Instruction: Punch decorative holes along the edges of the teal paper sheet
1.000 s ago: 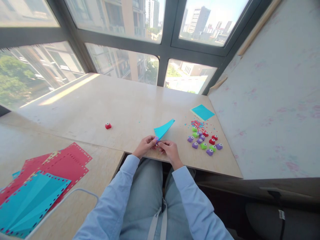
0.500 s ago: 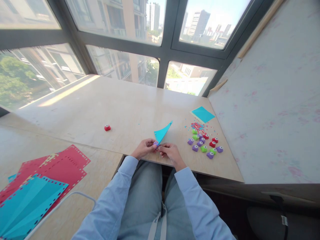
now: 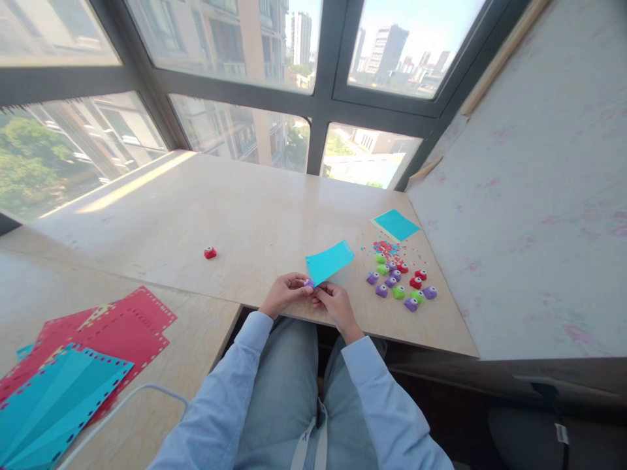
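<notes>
Head view. At the front edge of the counter (image 3: pixel 245 215), I see the left hand (image 3: pixel 283 295) with thumb and fingers closed about a small purple punch (image 3: pixel 308 283). The right hand (image 3: pixel 339 305) has its fingertips drawn together at the near end of a blue sheet (image 3: pixel 329 262); whether they grip sheet or punch, I cannot tell. The sheet rises from the hands, tilted, its short edges perforated. Toward the counter's right edge I note loose punches (image 3: pixel 398 292), confetti (image 3: pixel 385 248) behind them and, nearer the back right corner, blue paper (image 3: pixel 396 224).
</notes>
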{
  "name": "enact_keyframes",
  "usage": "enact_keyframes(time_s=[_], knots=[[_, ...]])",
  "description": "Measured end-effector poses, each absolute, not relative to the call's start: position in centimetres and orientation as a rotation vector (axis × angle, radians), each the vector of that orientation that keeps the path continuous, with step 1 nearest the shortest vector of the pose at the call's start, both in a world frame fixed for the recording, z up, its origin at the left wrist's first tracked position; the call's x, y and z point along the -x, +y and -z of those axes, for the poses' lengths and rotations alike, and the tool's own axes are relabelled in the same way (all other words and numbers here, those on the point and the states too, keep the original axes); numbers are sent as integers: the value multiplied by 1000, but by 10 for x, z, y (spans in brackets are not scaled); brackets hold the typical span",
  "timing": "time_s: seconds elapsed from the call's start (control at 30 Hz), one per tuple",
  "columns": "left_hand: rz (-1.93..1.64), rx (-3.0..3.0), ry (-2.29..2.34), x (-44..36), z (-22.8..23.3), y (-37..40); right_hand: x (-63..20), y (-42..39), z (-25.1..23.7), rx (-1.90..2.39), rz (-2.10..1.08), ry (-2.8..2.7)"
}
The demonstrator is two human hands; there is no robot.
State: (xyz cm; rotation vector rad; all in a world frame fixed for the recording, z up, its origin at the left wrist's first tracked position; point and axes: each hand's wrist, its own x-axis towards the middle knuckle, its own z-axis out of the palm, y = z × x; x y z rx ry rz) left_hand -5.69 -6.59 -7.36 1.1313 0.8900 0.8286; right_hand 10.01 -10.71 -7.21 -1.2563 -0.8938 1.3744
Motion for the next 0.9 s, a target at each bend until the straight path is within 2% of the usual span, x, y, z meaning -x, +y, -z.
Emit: enact_keyframes(time_s=[0.9], knots=[[-894, -1183, 942, 45, 75, -74, -110, -123, 71, 1052, -1480, -608]])
